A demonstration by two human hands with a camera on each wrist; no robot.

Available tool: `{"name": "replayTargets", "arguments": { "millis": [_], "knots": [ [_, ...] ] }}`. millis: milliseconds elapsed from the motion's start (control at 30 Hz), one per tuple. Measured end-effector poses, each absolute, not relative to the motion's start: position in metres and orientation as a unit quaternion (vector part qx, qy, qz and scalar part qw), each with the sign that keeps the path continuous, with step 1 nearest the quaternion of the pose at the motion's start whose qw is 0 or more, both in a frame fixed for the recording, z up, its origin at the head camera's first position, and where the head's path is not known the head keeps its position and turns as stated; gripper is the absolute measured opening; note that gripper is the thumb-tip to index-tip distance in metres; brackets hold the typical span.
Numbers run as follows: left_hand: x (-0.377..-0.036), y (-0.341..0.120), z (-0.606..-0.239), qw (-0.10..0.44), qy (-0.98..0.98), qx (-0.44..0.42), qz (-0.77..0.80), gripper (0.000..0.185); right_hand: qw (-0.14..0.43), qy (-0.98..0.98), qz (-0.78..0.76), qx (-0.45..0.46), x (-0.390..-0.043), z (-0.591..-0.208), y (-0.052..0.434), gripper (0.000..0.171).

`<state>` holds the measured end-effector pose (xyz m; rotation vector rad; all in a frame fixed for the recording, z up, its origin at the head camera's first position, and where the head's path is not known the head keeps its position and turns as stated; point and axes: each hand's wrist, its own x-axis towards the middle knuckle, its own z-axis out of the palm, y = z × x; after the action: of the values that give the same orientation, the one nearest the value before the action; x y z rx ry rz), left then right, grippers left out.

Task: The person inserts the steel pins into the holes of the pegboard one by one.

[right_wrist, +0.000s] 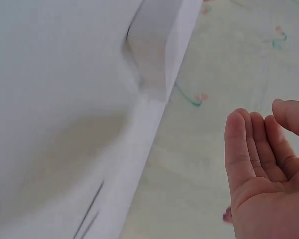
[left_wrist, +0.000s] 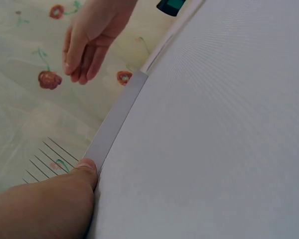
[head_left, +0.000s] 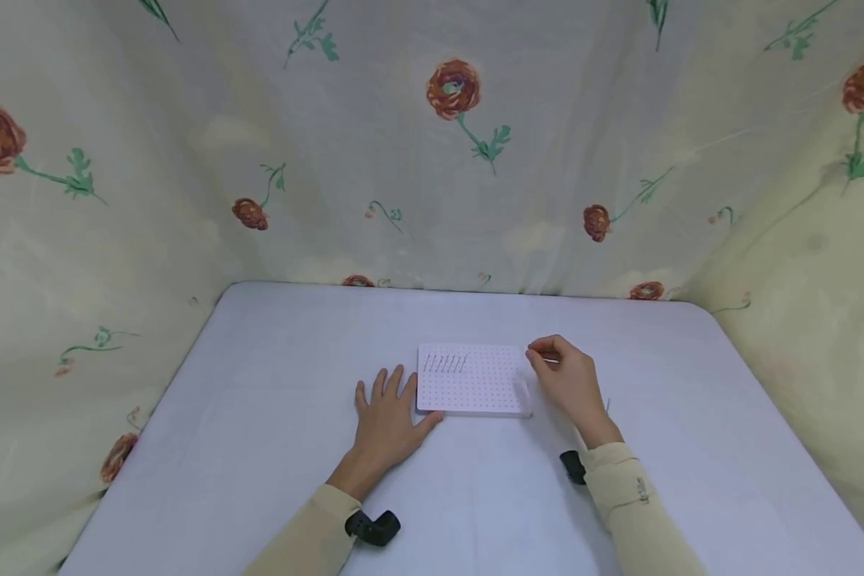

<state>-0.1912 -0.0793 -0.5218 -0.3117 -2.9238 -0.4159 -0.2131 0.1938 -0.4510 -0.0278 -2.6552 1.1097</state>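
A white perforated board [head_left: 475, 384] lies flat in the middle of the table. Several thin pins [head_left: 445, 362] stand in a row at its far left corner, and the left wrist view shows the pins [left_wrist: 47, 157] too. My left hand [head_left: 385, 416] lies flat on the table, with its thumb [left_wrist: 84, 172] against the board's left edge [left_wrist: 114, 124]. My right hand [head_left: 565, 380] hovers at the board's far right corner. Its fingers [right_wrist: 249, 144] are loosely curled, and no view shows anything in them.
The pale table [head_left: 259, 448] is walled on three sides by a flower-printed cloth [head_left: 432, 160]. A few thin pins [right_wrist: 89, 214] lie on the table by my right hand. Black wrist cameras [head_left: 372, 528] sit on both sleeves.
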Motion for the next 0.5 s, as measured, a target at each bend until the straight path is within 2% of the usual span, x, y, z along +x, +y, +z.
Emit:
{"name": "replayTargets", "arguments": {
  "millis": [300, 400, 500],
  "knots": [
    [-0.19, -0.079, -0.521, 0.086, -0.98, -0.105, -0.148, 0.083, 0.137, -0.929, 0.343, -0.025, -0.194, -0.445, 0.25, 0.022],
    [-0.191, -0.079, -0.521, 0.084, -0.98, -0.104, -0.149, 0.083, 0.098, -0.94, 0.328, -0.012, -0.187, -0.444, 0.272, 0.025],
    [-0.192, -0.079, -0.521, 0.083, -0.981, -0.101, -0.146, 0.084, 0.028, -0.951, 0.308, 0.02, -0.181, -0.444, 0.292, 0.038]
  ]
}}
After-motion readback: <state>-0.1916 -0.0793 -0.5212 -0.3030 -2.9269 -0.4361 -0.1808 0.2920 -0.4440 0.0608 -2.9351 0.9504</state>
